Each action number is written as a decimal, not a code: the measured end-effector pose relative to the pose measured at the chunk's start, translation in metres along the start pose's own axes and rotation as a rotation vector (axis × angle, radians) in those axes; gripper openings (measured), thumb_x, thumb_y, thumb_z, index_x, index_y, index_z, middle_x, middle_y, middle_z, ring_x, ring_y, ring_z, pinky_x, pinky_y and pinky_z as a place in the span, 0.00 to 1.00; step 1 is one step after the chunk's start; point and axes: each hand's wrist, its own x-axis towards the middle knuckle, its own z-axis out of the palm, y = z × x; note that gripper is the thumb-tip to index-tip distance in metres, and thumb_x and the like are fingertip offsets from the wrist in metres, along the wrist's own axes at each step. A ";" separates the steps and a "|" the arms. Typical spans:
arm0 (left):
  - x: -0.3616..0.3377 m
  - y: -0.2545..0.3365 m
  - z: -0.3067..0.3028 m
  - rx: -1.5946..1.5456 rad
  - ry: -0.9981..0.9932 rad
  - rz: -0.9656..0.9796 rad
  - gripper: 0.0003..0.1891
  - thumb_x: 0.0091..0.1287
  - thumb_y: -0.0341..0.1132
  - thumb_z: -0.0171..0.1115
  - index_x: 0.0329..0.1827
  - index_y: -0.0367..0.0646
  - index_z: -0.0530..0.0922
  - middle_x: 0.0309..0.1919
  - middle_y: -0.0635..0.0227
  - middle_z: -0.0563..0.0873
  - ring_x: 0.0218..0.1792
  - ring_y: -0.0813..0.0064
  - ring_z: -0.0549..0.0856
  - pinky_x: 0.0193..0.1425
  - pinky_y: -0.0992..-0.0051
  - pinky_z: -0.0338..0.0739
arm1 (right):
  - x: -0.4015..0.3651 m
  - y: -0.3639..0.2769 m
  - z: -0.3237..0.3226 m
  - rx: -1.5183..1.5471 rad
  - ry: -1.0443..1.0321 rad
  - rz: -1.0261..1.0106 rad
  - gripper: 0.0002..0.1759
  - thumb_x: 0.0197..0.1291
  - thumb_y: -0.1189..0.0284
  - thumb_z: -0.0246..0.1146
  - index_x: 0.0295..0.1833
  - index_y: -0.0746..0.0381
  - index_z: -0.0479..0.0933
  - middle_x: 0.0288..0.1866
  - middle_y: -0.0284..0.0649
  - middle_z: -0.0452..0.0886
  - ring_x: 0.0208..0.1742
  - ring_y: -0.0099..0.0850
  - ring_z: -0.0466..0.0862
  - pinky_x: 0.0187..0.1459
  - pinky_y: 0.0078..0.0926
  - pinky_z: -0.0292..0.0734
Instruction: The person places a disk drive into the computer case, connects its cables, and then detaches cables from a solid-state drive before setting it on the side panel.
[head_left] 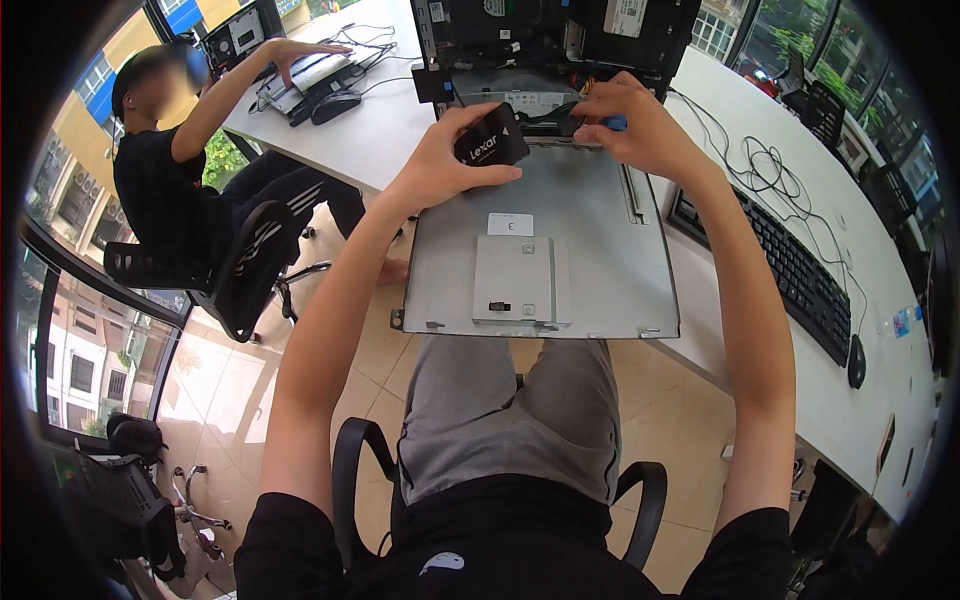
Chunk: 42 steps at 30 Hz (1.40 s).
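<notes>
My left hand (450, 155) is closed on a black Lexar solid-state drive (492, 138), tilted, its label facing up. My right hand (635, 125) pinches a black cable (552, 122) inside the computer case (545, 55); a small blue piece (615, 122) shows by its fingers. What exactly the fingertips press on is partly hidden. Below both hands, a grey metal panel (600, 250) extends from the open case over my lap. It carries a raised metal box (515, 275) and a white label (510, 224).
To the right lie a black keyboard (790, 270), a mouse (856, 362) and a coiled cable (765, 170) on the white table (850, 210). At left, a seated co-worker (165, 150) reaches over computer parts (305, 85) beside another mouse (336, 107). My chair's armrests flank my legs.
</notes>
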 end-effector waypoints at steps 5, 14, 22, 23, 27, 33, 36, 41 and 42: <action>0.007 0.001 0.006 0.186 -0.014 0.006 0.51 0.58 0.45 0.90 0.82 0.34 0.73 0.61 0.60 0.80 0.63 0.67 0.84 0.73 0.69 0.77 | -0.002 -0.006 0.002 0.048 -0.020 -0.018 0.18 0.65 0.68 0.78 0.57 0.64 0.91 0.51 0.36 0.89 0.61 0.38 0.77 0.67 0.37 0.76; 0.010 0.012 0.016 0.264 -0.036 0.011 0.52 0.58 0.53 0.88 0.82 0.35 0.74 0.58 0.61 0.78 0.61 0.66 0.82 0.70 0.69 0.77 | -0.004 -0.005 0.010 0.024 0.044 -0.081 0.17 0.63 0.67 0.77 0.54 0.61 0.94 0.52 0.37 0.90 0.60 0.39 0.79 0.66 0.39 0.78; 0.013 0.008 0.019 0.286 -0.027 0.015 0.52 0.58 0.54 0.88 0.83 0.38 0.74 0.59 0.60 0.78 0.62 0.65 0.82 0.71 0.69 0.76 | -0.004 -0.007 0.015 -0.052 0.060 -0.143 0.16 0.61 0.70 0.79 0.54 0.62 0.93 0.49 0.34 0.88 0.59 0.37 0.77 0.66 0.39 0.78; 0.013 0.008 0.019 0.293 -0.025 0.021 0.52 0.58 0.54 0.88 0.83 0.38 0.74 0.59 0.60 0.78 0.62 0.65 0.82 0.71 0.69 0.76 | -0.005 -0.007 0.016 -0.064 0.075 -0.154 0.16 0.61 0.71 0.79 0.55 0.62 0.93 0.48 0.34 0.87 0.58 0.37 0.76 0.65 0.37 0.78; 0.014 0.008 0.019 0.294 -0.041 0.024 0.52 0.59 0.53 0.88 0.83 0.39 0.74 0.60 0.60 0.78 0.62 0.66 0.82 0.71 0.70 0.76 | -0.004 -0.006 0.018 -0.077 0.083 -0.171 0.16 0.60 0.72 0.79 0.54 0.62 0.93 0.48 0.34 0.87 0.58 0.37 0.77 0.64 0.37 0.78; 0.014 0.008 0.020 0.300 -0.048 0.040 0.50 0.59 0.52 0.88 0.82 0.41 0.76 0.59 0.60 0.78 0.61 0.66 0.83 0.70 0.69 0.77 | -0.004 -0.006 0.019 -0.146 0.098 -0.236 0.15 0.57 0.73 0.80 0.50 0.64 0.94 0.48 0.34 0.87 0.60 0.36 0.78 0.67 0.40 0.77; 0.014 0.006 0.020 0.300 -0.041 0.061 0.49 0.58 0.52 0.88 0.82 0.42 0.77 0.58 0.61 0.78 0.61 0.66 0.83 0.70 0.69 0.78 | -0.004 -0.005 0.020 -0.193 0.102 -0.261 0.15 0.56 0.73 0.81 0.49 0.64 0.94 0.48 0.33 0.87 0.62 0.36 0.79 0.69 0.42 0.75; 0.014 0.007 0.020 0.307 -0.034 0.052 0.49 0.58 0.52 0.88 0.82 0.45 0.77 0.58 0.60 0.79 0.60 0.66 0.83 0.70 0.69 0.78 | -0.005 -0.011 0.017 -0.232 0.110 -0.258 0.14 0.56 0.73 0.80 0.48 0.63 0.94 0.49 0.32 0.87 0.63 0.36 0.79 0.72 0.42 0.74; 0.014 0.006 0.020 0.314 -0.025 0.056 0.49 0.58 0.52 0.88 0.82 0.45 0.77 0.58 0.60 0.79 0.60 0.66 0.83 0.70 0.69 0.78 | -0.005 -0.010 0.016 -0.235 0.104 -0.260 0.14 0.56 0.72 0.80 0.48 0.63 0.94 0.49 0.32 0.88 0.63 0.36 0.79 0.72 0.42 0.73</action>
